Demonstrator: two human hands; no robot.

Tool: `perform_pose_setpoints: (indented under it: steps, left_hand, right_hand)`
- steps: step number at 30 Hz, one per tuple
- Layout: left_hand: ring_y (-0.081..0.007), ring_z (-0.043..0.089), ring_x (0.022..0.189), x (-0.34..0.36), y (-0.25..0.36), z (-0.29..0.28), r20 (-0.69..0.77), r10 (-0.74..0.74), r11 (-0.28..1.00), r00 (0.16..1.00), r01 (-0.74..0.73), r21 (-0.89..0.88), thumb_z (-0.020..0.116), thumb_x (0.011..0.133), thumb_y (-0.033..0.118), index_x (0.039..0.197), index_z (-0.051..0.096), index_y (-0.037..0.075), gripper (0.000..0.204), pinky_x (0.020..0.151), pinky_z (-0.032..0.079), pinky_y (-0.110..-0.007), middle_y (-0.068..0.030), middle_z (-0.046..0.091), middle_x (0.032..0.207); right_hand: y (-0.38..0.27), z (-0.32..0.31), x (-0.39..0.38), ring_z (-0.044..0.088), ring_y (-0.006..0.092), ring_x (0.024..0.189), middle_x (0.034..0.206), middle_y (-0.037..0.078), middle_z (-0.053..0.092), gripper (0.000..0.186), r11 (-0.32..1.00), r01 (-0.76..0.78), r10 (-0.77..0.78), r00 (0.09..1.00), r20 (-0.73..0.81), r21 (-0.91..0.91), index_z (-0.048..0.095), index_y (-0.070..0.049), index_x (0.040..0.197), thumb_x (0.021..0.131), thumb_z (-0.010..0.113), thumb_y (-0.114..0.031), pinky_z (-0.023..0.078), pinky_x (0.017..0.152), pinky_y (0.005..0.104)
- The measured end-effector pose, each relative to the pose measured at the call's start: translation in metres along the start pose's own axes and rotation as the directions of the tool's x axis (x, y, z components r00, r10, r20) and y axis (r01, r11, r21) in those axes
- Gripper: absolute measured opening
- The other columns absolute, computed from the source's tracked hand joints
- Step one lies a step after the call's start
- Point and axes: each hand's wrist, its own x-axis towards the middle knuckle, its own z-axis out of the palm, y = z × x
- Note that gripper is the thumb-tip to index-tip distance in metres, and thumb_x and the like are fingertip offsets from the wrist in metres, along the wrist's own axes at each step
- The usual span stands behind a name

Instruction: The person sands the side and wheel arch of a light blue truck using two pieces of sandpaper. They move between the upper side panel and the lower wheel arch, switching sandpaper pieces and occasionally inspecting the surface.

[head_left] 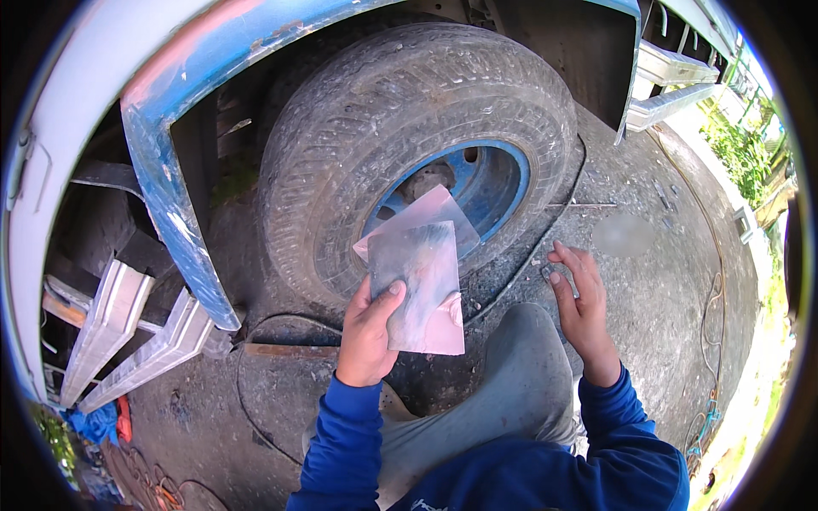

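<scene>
My left hand [371, 328] grips a thin rectangular board [422, 281], its thumb on the front face. Pink and grey smears cover the board, and a thick pink paste lump [450, 308] sits near its lower right edge. Behind it, tilted, a second flat pinkish sheet [447, 209] sticks out at the top; how it is held is hidden. My right hand [584, 302] hovers to the right of the board, apart from it, fingers loosely bent and spread, with nothing visible in them. Beyond both hands stands a large worn tire [409, 102] on a blue wheel rim [511, 183].
A chipped blue wheel-arch edge [175, 183] curves around the tire. Silvery metal beams [111, 319] jut out at left, and more metal beams [673, 102] at upper right. A dark hose [532, 255] and a rusty metal bar [290, 350] lie on the rough ground.
</scene>
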Motion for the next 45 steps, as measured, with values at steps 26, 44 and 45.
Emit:
perform_pose_setpoints:
  steps: [26, 44, 45]
  left_hand:
    - [-0.0204, 0.061, 0.121, 0.003, -0.006, 0.007, 0.067, 0.004, 1.0, 0.998, -0.002, -0.021, 0.06, 0.101, 0.007, 0.141, 0.05, -0.003, 0.042, 0.105, 0.048, -0.035, -0.0113, 0.063, 0.132]
    - [-0.0225, 0.063, 0.119, 0.01, -0.003, -0.011, 0.069, -0.014, 1.0, 0.997, 0.013, 0.021, 0.062, 0.101, 0.008, 0.142, 0.049, 0.0, 0.044, 0.103, 0.051, -0.038, -0.0109, 0.064, 0.131]
    - [-0.0225, 0.063, 0.119, 0.011, -0.004, -0.01, 0.075, -0.014, 1.0, 0.997, 0.012, 0.022, 0.062, 0.101, 0.008, 0.142, 0.049, 0.0, 0.044, 0.103, 0.051, -0.038, -0.0108, 0.064, 0.131]
  right_hand:
    - [-0.03, -0.092, 0.271, 0.052, 0.0111, 0.058, 0.078, 0.003, 0.062, 0.064, 0.967, -0.126, 0.173, 0.963, -0.207, 0.219, 0.042, -0.014, 0.157, 0.094, 0.048, -0.018, 0.045, 0.058, 0.0279]
    - [-0.048, -0.072, 0.287, 0.05, 0.0125, 0.054, 0.067, 0.006, 0.06, 0.078, 0.937, -0.154, 0.21, 0.966, -0.154, 0.315, 0.027, -0.006, 0.162, 0.088, 0.048, -0.014, 0.043, 0.052, 0.0285]
    - [-0.048, -0.07, 0.288, 0.05, 0.0127, 0.054, 0.067, 0.006, 0.06, 0.078, 0.934, -0.147, 0.205, 0.967, -0.152, 0.325, 0.027, -0.006, 0.162, 0.088, 0.048, -0.014, 0.044, 0.053, 0.0286]
